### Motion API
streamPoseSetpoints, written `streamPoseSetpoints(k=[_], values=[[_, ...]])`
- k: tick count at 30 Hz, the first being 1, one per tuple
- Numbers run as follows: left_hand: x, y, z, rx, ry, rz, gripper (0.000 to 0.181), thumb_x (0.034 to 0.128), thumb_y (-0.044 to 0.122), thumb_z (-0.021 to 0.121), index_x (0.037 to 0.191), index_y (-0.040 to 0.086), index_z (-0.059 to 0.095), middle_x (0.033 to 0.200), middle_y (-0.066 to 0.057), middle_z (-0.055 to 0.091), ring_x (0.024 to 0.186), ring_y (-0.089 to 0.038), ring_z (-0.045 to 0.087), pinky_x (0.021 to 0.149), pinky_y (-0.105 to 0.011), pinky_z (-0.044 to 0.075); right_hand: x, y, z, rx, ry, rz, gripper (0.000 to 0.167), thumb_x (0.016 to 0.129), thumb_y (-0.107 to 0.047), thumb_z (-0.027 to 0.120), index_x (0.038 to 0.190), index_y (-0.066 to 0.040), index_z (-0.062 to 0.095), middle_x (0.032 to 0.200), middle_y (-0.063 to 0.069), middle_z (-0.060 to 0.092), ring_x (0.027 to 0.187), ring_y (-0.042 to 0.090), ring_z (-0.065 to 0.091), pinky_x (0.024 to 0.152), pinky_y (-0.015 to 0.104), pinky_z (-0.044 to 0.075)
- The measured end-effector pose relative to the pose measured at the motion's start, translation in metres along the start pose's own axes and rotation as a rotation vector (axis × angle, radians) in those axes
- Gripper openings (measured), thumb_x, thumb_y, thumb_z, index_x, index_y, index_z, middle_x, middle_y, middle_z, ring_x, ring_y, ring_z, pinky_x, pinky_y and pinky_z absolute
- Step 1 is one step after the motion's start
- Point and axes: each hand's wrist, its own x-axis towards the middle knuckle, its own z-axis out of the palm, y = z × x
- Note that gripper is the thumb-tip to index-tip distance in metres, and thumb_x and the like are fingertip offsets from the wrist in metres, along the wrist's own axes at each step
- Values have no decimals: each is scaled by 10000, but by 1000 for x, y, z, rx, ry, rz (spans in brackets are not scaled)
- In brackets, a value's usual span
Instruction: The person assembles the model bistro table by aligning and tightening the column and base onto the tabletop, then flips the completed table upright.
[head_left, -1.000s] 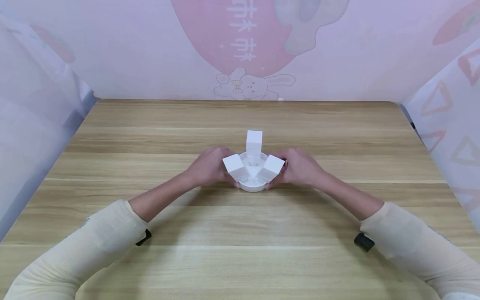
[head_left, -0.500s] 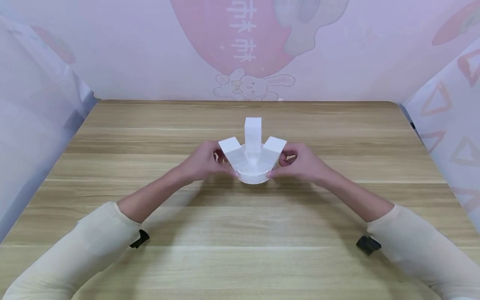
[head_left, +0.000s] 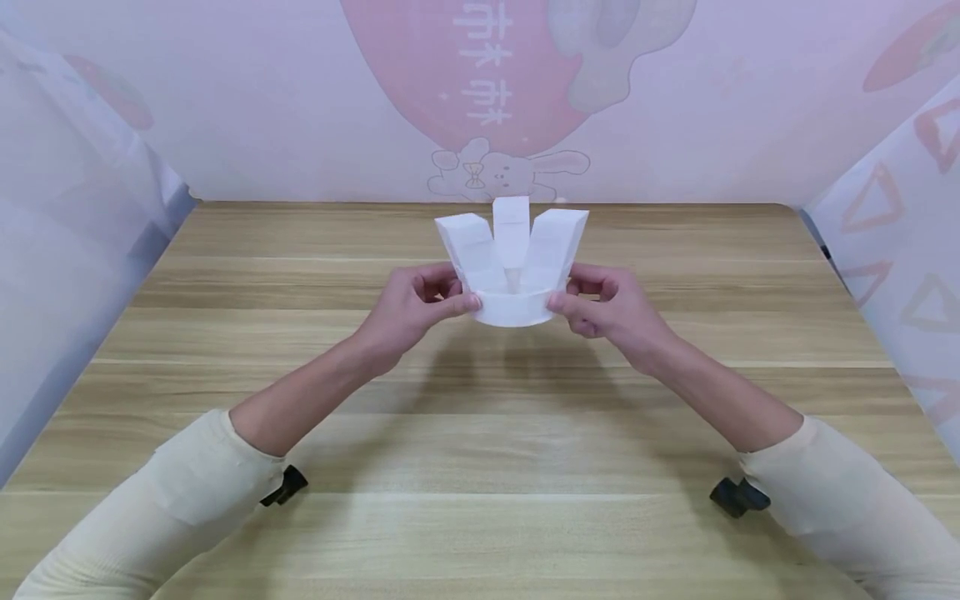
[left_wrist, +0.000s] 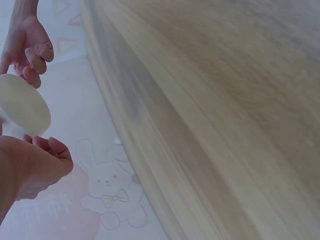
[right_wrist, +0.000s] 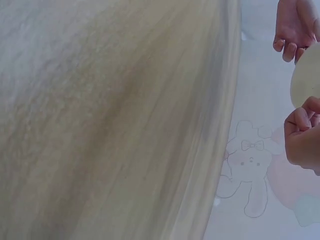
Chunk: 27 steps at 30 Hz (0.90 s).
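A white round holder point(head_left: 513, 309), with three squared white blocks point(head_left: 512, 229) flaring up from it, is held above the wooden table in the head view. My left hand point(head_left: 408, 312) pinches its left rim, thumb on the front. On the opposite side, my right hand point(head_left: 618, 312) pinches the rim the same way. Both wrist views show the flat pale underside of the holder point(left_wrist: 26, 105) between the hands. Whether the blocks are separate pieces or part of the holder, I cannot tell.
The wooden table point(head_left: 480, 467) stretches beneath the hands and ends at a pale pink printed backdrop point(head_left: 285, 108). Printed white sheets point(head_left: 900, 208) stand along both sides. Dark wrist devices point(head_left: 738, 497) hang below the cream sleeves point(head_left: 217, 467).
Both hands have raised the white holder off the table. It has tipped so its front wall shows more and its blocks point higher in the head view.
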Motion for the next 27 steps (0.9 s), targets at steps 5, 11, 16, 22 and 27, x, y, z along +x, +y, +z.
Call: streamPoseSetpoints(k=[5,11,16,22,27], values=[[-1,7,4,-31,40,-22,266,981,74,700,1201,-75,695,820,42,604,789,-130,486,702,-233,393,-2,-3,2,50,-47,-40,257,975,-26,594,1198,103,605,749,24,470,593,95,382,552,231,249],[-2,11,5,-77,42,-32,317,1034,80,622,1287,-110,647,826,52,615,797,-124,492,709,-238,412,-4,-6,3,54,-92,-75,381,978,4,572,1317,169,514,811,42,530,604,82,429,538,226,289],[-1,11,5,-115,47,-21,297,1037,59,602,1251,-143,638,776,30,547,762,-104,464,696,-225,408,-4,-5,4,59,-77,-110,493,966,48,573,1438,117,448,788,38,570,601,107,475,534,216,356],[-2,13,10,-134,71,-40,283,1047,86,602,1224,-130,651,782,7,542,760,-124,472,693,-216,436,-3,-4,6,75,-32,-171,480,950,94,587,1413,153,476,792,58,599,580,129,518,518,223,404],[-1,14,16,-150,125,-32,271,1052,110,610,1218,-97,669,742,1,501,726,-123,465,656,-203,437,-4,-5,6,48,12,-156,520,973,61,600,1451,168,428,780,59,628,555,134,573,504,263,492]])
